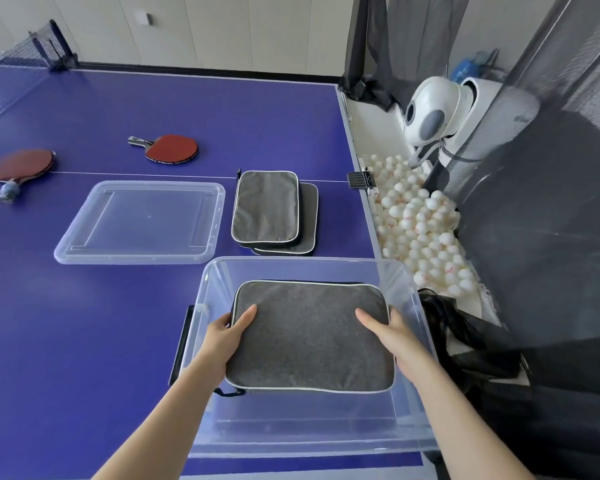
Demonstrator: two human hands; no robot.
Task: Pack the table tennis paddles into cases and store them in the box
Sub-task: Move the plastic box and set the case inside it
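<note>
A blue worktop (118,105) fills most of the view, and a clear box (291,427) is set at its near right corner, open at the top. Beyond the box and to its left, the clear lid (139,221) is laid flat on the worktop.

Within the outline of the box a grey case (309,337) is held level. Its long axis runs left to right, from one hand to the other. Whether it already rests on the floor of the box cannot be told. Just beyond the far wall of the box, right of the lid, two spare cases (265,206) are stacked, with their long axes pointing away from the person.

Past the lid, two paddles are seen uncased: a red paddle (172,148) behind it and a second paddle (23,166) well to the left.

Both hands are clamped on the grey case. The left hand (227,332) is closed on its left short edge and the right hand (392,334) on its right short edge. The thumbs are laid on top and the fingers beneath are hidden.

The step in hand is judged to be the setting down of this case in the box. Once it is let go, the spare cases lie straight ahead, about equally near to either hand. The paddles lie ahead and to the left, so the left hand is the nearer for those.
</note>
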